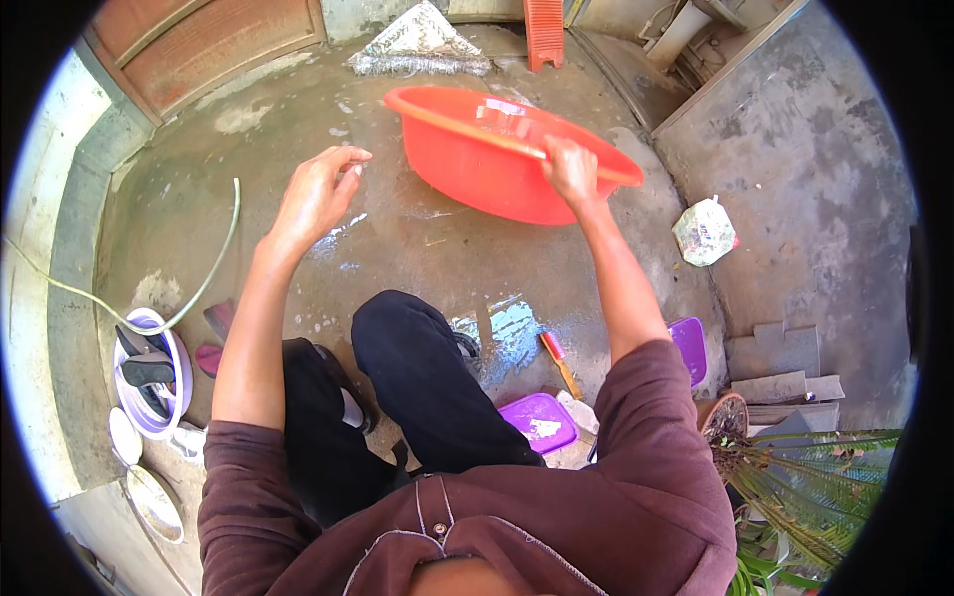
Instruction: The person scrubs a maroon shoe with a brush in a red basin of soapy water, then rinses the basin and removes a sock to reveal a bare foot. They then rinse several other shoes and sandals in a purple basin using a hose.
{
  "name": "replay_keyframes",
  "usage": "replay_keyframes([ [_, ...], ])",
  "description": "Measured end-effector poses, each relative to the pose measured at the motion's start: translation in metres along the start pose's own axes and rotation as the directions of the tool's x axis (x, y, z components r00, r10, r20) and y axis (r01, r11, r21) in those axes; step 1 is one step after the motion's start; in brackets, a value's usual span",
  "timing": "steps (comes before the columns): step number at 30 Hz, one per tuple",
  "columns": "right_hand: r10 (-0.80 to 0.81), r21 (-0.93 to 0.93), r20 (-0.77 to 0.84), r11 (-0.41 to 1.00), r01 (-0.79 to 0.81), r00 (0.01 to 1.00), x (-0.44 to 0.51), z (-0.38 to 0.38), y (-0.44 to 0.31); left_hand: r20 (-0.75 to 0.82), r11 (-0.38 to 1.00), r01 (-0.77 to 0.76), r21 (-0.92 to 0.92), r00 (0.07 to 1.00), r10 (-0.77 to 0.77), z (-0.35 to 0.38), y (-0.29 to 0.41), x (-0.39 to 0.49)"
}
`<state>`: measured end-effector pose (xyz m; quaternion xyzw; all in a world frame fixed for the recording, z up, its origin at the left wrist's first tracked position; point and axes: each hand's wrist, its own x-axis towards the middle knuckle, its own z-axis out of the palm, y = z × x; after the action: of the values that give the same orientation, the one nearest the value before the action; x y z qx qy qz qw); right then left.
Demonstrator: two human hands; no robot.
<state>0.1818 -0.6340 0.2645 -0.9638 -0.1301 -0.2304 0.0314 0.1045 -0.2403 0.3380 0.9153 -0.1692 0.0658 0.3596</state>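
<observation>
My right hand (572, 170) grips the near rim of a large orange-red plastic basin (477, 167), right of its middle. The basin is tilted above the wet concrete floor (298, 119), and a bright reflection shows on its inside. Whether its underside touches the floor I cannot tell. My left hand (317, 190) is raised to the left of the basin, apart from it. Its fingers are bent, with a gap to the thumb, and nothing shows between them. A scrub brush (563, 365) with red bristles and a wooden handle lies near my knees.
A lavender basin (179, 402) at left holds shoes, with a hose (227, 231) crossing it. Purple plastic pieces (540, 423) lie nearby. A detergent package (704, 231) and potted plant (727, 417) stand right. A red washboard (544, 37) and fringed white thing (417, 41) are at the back.
</observation>
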Motion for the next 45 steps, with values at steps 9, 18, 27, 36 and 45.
replay_keyframes([
  [9, 0.158, 0.074, 0.023, 0.984, -0.159, 0.987, 0.011, 0.017, -0.005, -0.008, 1.000, 0.005, -0.020, 1.000, -0.005, 0.001, -0.002, 0.000],
  [18, 0.096, 0.098, 0.123, 0.989, -0.108, 0.988, -0.165, 0.090, -0.039, -0.060, 0.998, -0.061, -0.028, 0.996, 0.059, 0.002, 0.001, 0.000],
  [27, 0.113, 0.211, -0.044, 0.972, -0.101, 0.993, -0.137, 0.048, -0.040, -0.008, 0.999, -0.037, 0.022, 0.999, 0.037, 0.000, 0.005, 0.000],
  [36, 0.357, 0.152, -0.143, 0.930, -0.336, 0.923, -0.018, -0.001, 0.024, -0.001, 0.998, -0.049, 0.046, 0.999, 0.049, 0.006, 0.008, 0.003],
  [45, 0.414, 0.126, -0.040, 0.905, -0.407, 0.909, 0.016, -0.019, 0.043, -0.077, 0.993, -0.120, -0.013, 0.990, 0.119, 0.014, 0.005, 0.003],
])
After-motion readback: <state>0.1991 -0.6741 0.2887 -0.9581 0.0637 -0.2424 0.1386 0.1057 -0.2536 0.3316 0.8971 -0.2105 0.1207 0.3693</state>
